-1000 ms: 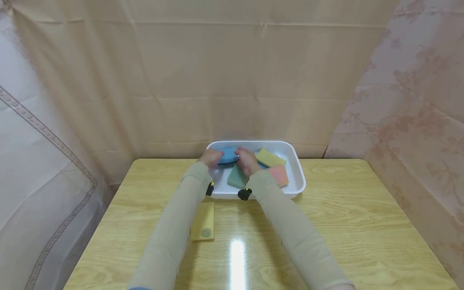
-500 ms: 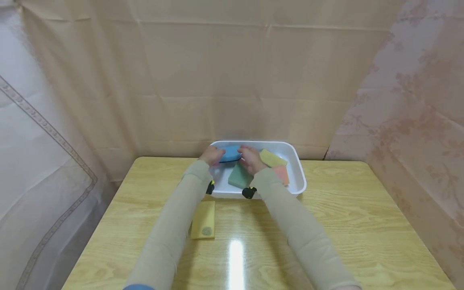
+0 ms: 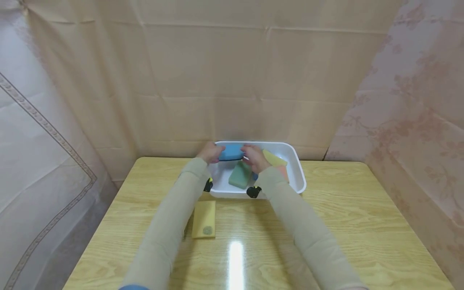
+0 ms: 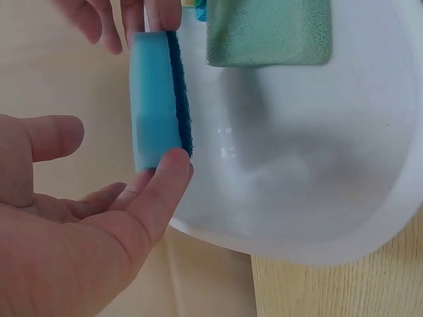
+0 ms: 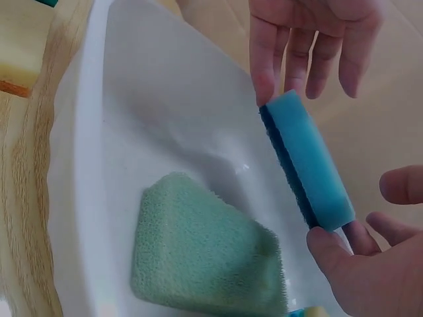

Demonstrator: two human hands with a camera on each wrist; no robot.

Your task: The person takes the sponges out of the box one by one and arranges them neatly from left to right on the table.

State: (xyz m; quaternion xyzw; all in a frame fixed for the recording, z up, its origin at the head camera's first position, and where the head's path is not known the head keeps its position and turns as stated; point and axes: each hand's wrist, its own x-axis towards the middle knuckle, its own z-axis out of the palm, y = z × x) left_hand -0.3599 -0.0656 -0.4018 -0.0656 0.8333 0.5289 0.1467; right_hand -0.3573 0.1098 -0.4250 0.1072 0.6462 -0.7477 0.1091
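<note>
A blue sponge [image 3: 231, 152] with a dark scouring side hangs over the back left of the white tray [image 3: 299, 173]. My left hand [image 3: 210, 152] holds its left end between thumb and finger. At the opposite end my right hand [image 3: 255, 158] pinches it the same way. In the left wrist view, the dark side of the sponge [image 4: 152, 99] faces the tray floor side, and the other fingers of that hand spread off it. Below lies a green sponge [image 5: 208, 247], flat in the tray.
Beside the green sponge, a pale yellow sponge [image 3: 273, 158] and a pink sponge [image 3: 283, 173] lie in the tray, partly behind my right hand and sleeve. A yellow sponge [image 3: 204, 217] with a dark round mark rests on the wooden table [image 3: 348, 225]. A beige curtain [image 3: 232, 80] hangs behind.
The blue sponge has turned from slanted to nearly level. My right hand has shifted a little to the right. My left sleeve has moved left, showing more of the table's yellow sponge.
</note>
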